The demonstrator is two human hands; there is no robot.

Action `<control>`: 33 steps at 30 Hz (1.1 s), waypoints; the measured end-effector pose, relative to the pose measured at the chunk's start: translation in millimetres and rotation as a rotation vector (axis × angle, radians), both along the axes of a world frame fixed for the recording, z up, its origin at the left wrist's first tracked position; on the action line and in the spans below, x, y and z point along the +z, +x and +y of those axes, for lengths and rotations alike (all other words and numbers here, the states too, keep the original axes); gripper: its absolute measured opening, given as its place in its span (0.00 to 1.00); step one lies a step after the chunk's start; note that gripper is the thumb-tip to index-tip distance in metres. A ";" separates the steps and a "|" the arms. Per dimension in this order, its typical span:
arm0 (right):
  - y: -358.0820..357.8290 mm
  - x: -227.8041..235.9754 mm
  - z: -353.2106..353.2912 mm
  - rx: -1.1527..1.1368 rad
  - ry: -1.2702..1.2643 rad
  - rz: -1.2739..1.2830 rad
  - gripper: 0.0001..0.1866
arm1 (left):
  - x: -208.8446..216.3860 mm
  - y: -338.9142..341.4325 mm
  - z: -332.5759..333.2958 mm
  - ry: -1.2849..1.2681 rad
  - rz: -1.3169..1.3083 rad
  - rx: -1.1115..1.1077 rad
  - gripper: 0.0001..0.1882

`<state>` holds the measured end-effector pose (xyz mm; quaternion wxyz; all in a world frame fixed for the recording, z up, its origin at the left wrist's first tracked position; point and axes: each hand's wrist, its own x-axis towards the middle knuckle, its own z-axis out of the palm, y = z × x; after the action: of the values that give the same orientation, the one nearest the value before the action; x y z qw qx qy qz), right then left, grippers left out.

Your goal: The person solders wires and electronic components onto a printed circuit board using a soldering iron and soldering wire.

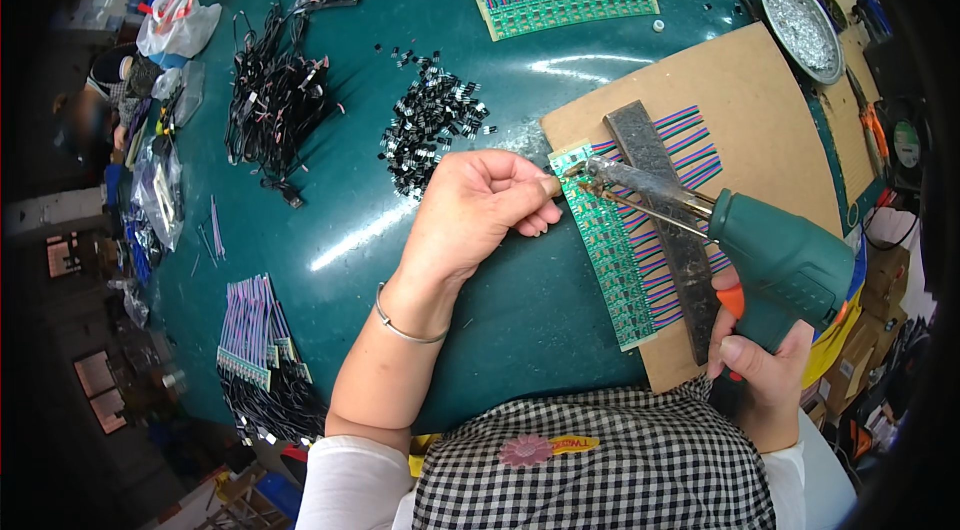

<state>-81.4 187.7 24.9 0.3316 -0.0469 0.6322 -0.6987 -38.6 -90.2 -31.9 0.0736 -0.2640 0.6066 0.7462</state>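
My right hand grips the handle of a green soldering gun, a finger at its orange trigger. The gun's metal tip and a thin feed tube reach left to the far end of a long green circuit board panel. At that end my left hand is closed in a pinch at the board's left edge, close to the tip. Whatever sits between its thumb and finger is too small and hidden to name. Rows of coloured wires run right from the panel, under a dark flat bar lying across them.
A cardboard sheet lies under the wires. Beyond my left hand are a pile of small black components and a bundle of black cables. Wired boards lie at the far edge, more at left. A metal bowl stands far right.
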 end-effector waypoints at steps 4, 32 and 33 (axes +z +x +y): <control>-1.1 1.4 1.7 0.080 0.049 -0.014 0.28 | 0.7 0.3 0.2 -0.003 0.002 0.000 0.06; -101.8 -3.6 42.1 -0.549 -0.018 0.463 0.21 | 5.2 1.0 2.8 -0.032 -0.034 0.004 0.05; -112.1 -6.5 37.8 -0.572 0.273 0.581 0.20 | 4.4 0.7 2.6 -0.036 -0.029 0.004 0.05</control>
<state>-193.5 225.4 18.5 -0.0641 -0.0204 0.7734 -0.6303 -37.9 -87.5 -27.5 0.0761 -0.2775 0.6183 0.7314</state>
